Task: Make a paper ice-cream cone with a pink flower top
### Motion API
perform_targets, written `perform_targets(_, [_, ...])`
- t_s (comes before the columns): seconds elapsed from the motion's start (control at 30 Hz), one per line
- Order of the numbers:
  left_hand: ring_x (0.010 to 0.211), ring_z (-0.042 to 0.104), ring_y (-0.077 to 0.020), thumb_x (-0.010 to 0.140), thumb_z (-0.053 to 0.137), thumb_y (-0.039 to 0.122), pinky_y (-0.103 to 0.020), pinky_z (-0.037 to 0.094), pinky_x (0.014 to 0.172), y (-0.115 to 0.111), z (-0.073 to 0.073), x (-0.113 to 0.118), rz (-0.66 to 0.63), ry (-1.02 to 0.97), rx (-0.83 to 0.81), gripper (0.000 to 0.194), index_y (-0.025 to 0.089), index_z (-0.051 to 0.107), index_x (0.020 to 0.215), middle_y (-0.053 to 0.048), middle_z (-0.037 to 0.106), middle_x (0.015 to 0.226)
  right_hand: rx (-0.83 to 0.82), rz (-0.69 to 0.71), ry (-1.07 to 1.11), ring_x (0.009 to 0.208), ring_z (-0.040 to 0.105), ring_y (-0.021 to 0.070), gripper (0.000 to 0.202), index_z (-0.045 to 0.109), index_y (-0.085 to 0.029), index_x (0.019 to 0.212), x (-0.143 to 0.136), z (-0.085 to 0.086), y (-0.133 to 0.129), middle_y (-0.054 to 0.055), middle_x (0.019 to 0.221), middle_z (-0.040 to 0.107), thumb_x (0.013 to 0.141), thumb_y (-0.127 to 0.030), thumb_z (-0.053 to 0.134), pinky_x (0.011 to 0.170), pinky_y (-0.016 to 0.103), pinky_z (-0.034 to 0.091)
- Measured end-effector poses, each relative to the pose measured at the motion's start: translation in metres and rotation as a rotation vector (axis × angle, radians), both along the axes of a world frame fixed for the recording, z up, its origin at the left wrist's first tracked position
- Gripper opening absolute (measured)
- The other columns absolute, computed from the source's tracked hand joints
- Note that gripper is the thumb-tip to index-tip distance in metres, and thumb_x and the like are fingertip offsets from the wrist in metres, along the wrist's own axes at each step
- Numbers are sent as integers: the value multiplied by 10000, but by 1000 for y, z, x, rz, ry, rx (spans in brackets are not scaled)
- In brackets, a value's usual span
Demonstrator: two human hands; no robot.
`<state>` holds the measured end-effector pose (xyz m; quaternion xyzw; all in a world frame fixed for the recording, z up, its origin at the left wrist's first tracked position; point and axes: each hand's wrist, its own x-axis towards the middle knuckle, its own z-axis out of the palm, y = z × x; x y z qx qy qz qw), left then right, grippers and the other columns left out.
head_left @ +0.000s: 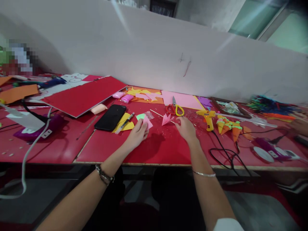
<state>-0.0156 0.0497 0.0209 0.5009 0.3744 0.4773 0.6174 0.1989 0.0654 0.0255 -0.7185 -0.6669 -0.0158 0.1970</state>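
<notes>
My red table (158, 147) carries a black phone (110, 117) (at ten o'clock), scissors (175, 109) and glue gun (207, 118) at one.

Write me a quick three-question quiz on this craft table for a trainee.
1. True or false: the left hand rests on a pink paper piece.
2. Which lies nearest the right hand? A) folded pink paper on a stick B) black phone C) glue gun
3. What colour are the handles of the scissors?

Key: 1 true; 2 A; 3 one red, one yellow.
</notes>
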Motion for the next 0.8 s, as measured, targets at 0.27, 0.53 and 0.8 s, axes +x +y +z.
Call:
perform_targets(0.27, [480,309,-34,734,511,392,-140,249,447,2,-4,2,-19,95,-56,301,186,301,670,79,311,560,-219,-173,-208,863,598,229,225,591,-108,937,-2,-6,28,167,925,611,786,-176,439,671,298,415])
perform_targets(0.53, [499,370,-46,757,463,275,-150,291,458,7,-3,0,4,133,-29,175,182,338,679,64,351,578,-151,-210,-255,822,599,256,265,531,-135,1006,22,17,14,130,866,626,761,-198,454,620,299,396])
perform_targets(0.8, [448,440,-65,745,459,202,-184,347,441,58,19,-14,-173,80,3,101,165,433,655,24,494,563,132,143,-324,823,535,173,266,502,-225,1037,12,30,11,64,1011,550,841,-217,323,574,244,345])
